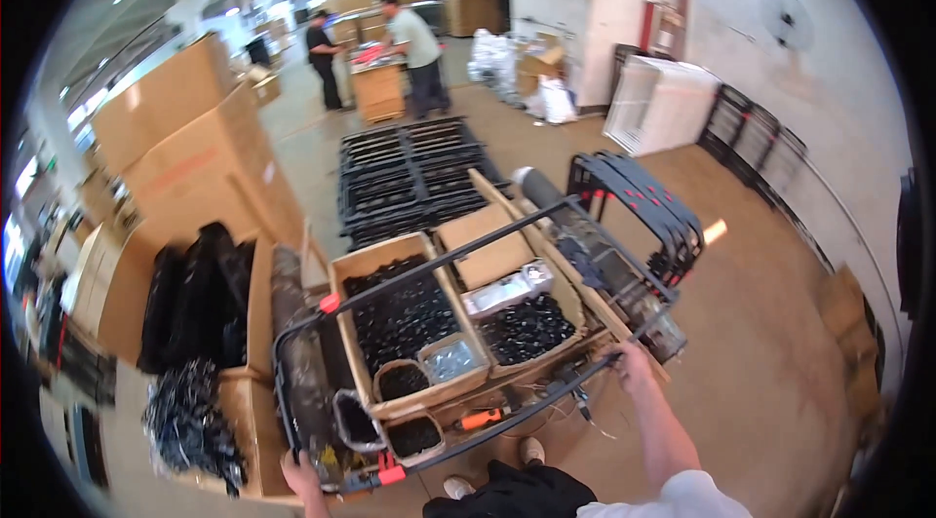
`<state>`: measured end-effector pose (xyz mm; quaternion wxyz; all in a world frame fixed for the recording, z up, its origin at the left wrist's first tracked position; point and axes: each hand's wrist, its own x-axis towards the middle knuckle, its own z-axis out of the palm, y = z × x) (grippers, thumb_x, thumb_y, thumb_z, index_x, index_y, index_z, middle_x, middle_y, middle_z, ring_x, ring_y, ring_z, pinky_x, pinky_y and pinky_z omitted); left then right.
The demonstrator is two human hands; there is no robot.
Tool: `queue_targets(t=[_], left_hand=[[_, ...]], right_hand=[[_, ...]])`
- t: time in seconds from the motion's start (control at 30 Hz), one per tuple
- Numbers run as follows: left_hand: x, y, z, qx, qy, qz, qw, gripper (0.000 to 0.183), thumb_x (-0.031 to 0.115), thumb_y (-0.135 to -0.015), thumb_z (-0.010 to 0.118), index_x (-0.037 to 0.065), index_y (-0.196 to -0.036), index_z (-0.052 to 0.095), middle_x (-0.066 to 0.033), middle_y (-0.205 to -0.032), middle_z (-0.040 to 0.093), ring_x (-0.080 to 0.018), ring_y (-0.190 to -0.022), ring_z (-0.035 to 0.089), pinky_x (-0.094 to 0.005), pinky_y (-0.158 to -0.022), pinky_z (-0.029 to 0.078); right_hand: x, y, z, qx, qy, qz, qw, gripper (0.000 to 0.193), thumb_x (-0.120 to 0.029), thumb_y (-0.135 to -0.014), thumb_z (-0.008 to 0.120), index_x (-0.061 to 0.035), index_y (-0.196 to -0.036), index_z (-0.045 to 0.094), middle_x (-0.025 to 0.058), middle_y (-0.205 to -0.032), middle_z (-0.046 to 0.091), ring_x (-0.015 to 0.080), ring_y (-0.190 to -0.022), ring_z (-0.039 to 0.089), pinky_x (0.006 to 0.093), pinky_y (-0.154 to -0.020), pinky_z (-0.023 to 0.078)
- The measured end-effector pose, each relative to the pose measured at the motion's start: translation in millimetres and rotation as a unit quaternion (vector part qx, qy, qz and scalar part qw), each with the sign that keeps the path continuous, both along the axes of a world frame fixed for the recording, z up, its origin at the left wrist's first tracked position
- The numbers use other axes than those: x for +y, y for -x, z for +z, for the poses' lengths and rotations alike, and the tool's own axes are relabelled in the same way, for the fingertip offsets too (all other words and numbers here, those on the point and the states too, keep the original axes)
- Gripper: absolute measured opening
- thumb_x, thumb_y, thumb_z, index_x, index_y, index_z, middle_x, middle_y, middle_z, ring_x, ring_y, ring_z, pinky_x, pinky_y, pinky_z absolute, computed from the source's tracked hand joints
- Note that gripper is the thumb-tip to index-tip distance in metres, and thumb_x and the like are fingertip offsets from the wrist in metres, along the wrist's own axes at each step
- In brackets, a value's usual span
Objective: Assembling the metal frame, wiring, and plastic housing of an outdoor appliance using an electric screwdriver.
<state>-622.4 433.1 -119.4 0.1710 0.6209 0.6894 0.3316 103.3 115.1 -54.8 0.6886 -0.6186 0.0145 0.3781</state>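
Note:
A black rectangular tube frame with red clips is held tilted over a workbench. My left hand is closed on its near left corner, close to a red clip. At the near right side, my right hand grips the same frame, fingers wrapped round the tube. Below it sit cardboard trays of small black parts, with a small box of clear pieces. An orange-handled tool lies at the bench's near edge, with a dark tool with a cord nearer my right hand.
Several similar black frames stand just beyond the bench's right end. Stacked black frames lie on the floor behind it. Large cartons and an open box of black rolls crowd the left. Two people work at a far table.

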Motion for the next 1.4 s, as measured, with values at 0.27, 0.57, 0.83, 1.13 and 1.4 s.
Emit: queue_targets(t=[0.27, 0.57, 0.83, 1.13, 1.4], left_hand=[[-1.6, -13.8, -23.9, 0.122, -0.022, 0.02, 0.992, 0.043, 0.024, -0.1, 0.068, -0.003, -0.132, 0.065, -0.0229, -0.122, 0.072, -0.042, -0.112, 0.067, -0.047, -0.099, 0.05], [13.7, -22.0, 30.2, 0.073, -0.122, 0.08, 0.987, 0.041, 0.023, -0.106, 0.059, -0.005, -0.135, 0.063, -0.0243, -0.133, 0.067, -0.0396, -0.118, 0.064, -0.0441, -0.102, 0.05], [-39.0, -336.2, 98.4, -0.132, 0.007, -0.215, 0.967, 0.023, 0.012, -0.108, 0.058, -0.003, -0.12, 0.07, -0.0101, -0.104, 0.074, -0.0156, -0.092, 0.069, -0.0304, -0.082, 0.057], [-97.2, -532.5, 95.7, -0.065, 0.11, -0.549, 0.826, 0.022, 0.013, -0.105, 0.061, 0.001, -0.119, 0.074, -0.0102, -0.105, 0.078, -0.0185, -0.099, 0.073, -0.0317, -0.092, 0.055], [-40.8, -593.6, -9.0, 0.014, 0.051, -0.503, 0.863, 0.022, 0.018, -0.097, 0.068, 0.005, -0.114, 0.074, -0.0169, -0.109, 0.073, -0.0344, -0.104, 0.07, -0.0423, -0.094, 0.055]], right_hand=[[-52.4, 17.1, -69.8, 0.086, 0.015, -0.021, 0.996, 0.023, -0.001, -0.091, 0.059, 0.0034, -0.108, 0.073, 0.0153, -0.092, 0.075, 0.0253, -0.083, 0.073, 0.0363, -0.067, 0.06], [15.5, 15.5, -136.0, -0.374, 0.424, 0.263, 0.782, 0.053, -0.037, -0.091, 0.072, 0.0068, -0.12, 0.066, 0.0233, -0.115, 0.073, 0.0439, -0.107, 0.071, 0.0488, -0.096, 0.058], [34.4, -22.8, -190.1, -0.416, 0.459, 0.39, 0.681, 0.038, -0.019, -0.085, 0.065, 0.0052, -0.113, 0.071, 0.0235, -0.114, 0.073, 0.0386, -0.1, 0.073, 0.0463, -0.09, 0.061], [-104.3, -28.2, -22.2, -0.429, 0.42, 0.384, 0.702, 0.036, -0.027, -0.085, 0.068, -0.0006, -0.109, 0.066, 0.0243, -0.098, 0.074, 0.0403, -0.096, 0.074, 0.0508, -0.084, 0.06], [-208.6, -10.1, -30.1, -0.274, 0.52, 0.317, 0.744, 0.039, -0.028, -0.082, 0.07, -0.0004, -0.11, 0.068, 0.0255, -0.104, 0.074, 0.0442, -0.101, 0.071, 0.0526, -0.091, 0.058]])
